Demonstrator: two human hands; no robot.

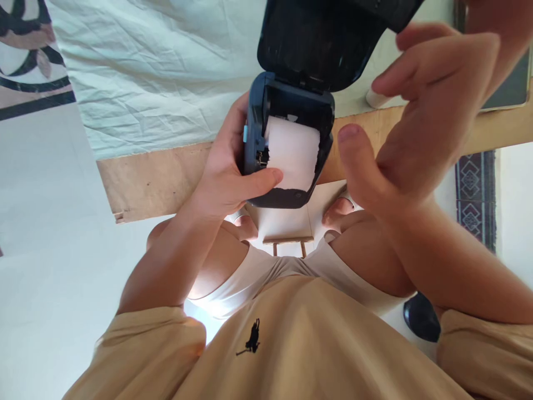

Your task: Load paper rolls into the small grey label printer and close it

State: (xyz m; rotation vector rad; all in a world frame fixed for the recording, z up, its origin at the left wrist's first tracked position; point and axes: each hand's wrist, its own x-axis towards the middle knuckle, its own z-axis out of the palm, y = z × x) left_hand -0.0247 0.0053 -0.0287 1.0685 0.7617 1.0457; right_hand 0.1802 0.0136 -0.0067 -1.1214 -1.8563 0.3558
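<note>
A dark blue portable printer [256, 116] is held in my left hand [233, 166], whose fingers wrap its left side. The hinged black lid [316, 44] stands open, tipped back away from me. Inside the bay sits a white paper roll [293, 150], with my left thumb resting on its lower left edge. My right hand [420, 111] is to the right of the printer, fingers and thumb apart with nothing between them. Its upper fingers are close to the lid's right edge; I cannot tell whether they touch it.
A pale green cloth [158, 66] covers much of the wooden table [154, 183]. A small white cylinder [377, 99] stands behind my right fingers. At the far right lies a dark flat object [508, 86]. Blurred skin shows in the top right corner. A patterned strip [475, 194] lies below.
</note>
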